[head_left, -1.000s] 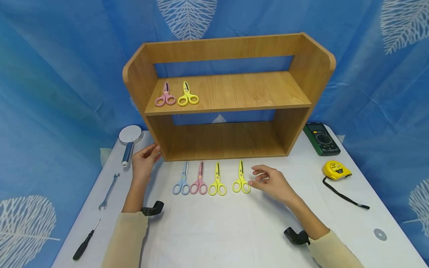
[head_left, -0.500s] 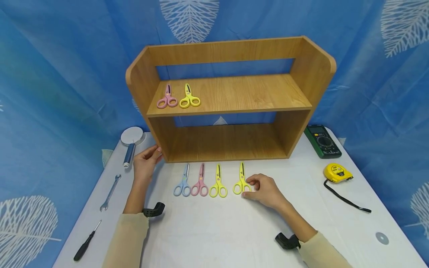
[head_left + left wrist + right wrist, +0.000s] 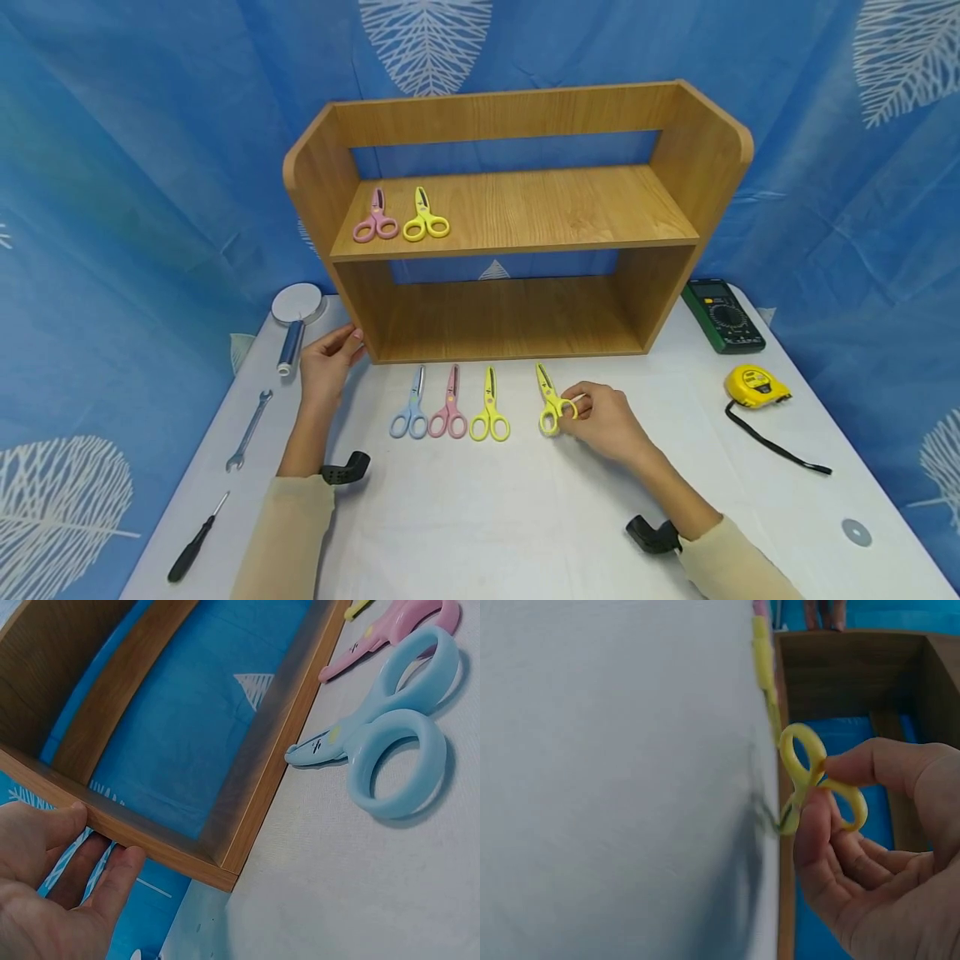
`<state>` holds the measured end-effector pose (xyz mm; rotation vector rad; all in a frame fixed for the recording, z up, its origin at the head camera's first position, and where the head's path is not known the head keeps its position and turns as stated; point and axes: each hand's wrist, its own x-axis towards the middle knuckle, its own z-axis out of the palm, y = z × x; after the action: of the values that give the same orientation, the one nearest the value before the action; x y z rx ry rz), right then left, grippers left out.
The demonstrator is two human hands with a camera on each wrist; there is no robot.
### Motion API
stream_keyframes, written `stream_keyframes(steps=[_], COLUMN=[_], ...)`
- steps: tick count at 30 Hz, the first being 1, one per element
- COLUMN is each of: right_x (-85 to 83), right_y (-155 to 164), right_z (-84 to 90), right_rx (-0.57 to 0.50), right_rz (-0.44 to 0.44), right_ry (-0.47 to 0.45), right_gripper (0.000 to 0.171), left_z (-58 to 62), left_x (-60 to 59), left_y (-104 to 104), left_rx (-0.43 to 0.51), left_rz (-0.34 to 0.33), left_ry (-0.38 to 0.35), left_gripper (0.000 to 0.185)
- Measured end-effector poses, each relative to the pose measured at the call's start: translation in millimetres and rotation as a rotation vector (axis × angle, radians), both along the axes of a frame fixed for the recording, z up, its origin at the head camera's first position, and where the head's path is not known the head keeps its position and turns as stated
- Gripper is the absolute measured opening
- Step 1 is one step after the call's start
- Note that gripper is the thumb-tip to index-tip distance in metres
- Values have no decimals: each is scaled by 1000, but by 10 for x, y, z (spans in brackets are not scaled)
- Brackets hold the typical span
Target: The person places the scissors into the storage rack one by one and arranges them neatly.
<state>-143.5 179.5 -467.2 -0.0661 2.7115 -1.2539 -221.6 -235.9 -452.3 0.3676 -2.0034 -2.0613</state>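
Note:
My right hand (image 3: pixel 606 421) pinches a pair of yellow scissors (image 3: pixel 802 754) by the handles between thumb and fingers. In the head view those scissors are tilted, blades pointing up and left. Against the left side of the wooden shelf (image 3: pixel 517 248) rests my left hand (image 3: pixel 325 367), its thumb and fingertips touching the board's edge in the left wrist view. Along the shelf's front, on the white table, lie blue scissors (image 3: pixel 408 408), pink scissors (image 3: pixel 448 408) and other yellow scissors (image 3: pixel 490 410). Another pink pair (image 3: pixel 376 218) and yellow pair (image 3: pixel 425 218) lie on the upper shelf board, at its left.
On the left of the table (image 3: pixel 465 533) are a white round object (image 3: pixel 297 302), a blue cylinder (image 3: pixel 290 348), a wrench (image 3: pixel 249 431) and a screwdriver (image 3: pixel 197 540). A multimeter (image 3: pixel 723 316), a tape measure (image 3: pixel 756 387) and a grey washer (image 3: pixel 856 532) lie on the right.
My right hand has reached the rightmost yellow scissors on the table and taken hold of their handles. The scissors have shifted right and turned. My left hand stays at the shelf.

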Motion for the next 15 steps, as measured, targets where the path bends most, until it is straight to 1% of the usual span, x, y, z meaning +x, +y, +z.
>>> stream_keyframes(steps=[2, 5, 9, 11, 13, 15], right_x=[16, 51, 72, 52, -4, -98], right_y=[42, 90, 118, 109, 75, 23], right_z=[98, 343, 830, 1086, 1327, 1532], right_rx=[-25, -97, -211, -249, -274, -275], right_rz=[4, 33, 101, 135, 154, 161], right_ry=[2, 16, 80, 136, 203, 275], right_gripper=[30, 31, 34, 35, 35, 36], left_z=[0, 3, -3, -11, -19, -31], left_x=[0, 5, 0, -3, -12, -24], left_y=[-4, -11, -18, -23, -25, -25], left_rx=[-4, -11, -4, -5, -2, 5], left_rz=[-1, -4, -11, -12, -11, -8], left_ry=[-1, -4, 4, 6, 14, 24], left_gripper=[42, 42, 40, 40, 39, 38])
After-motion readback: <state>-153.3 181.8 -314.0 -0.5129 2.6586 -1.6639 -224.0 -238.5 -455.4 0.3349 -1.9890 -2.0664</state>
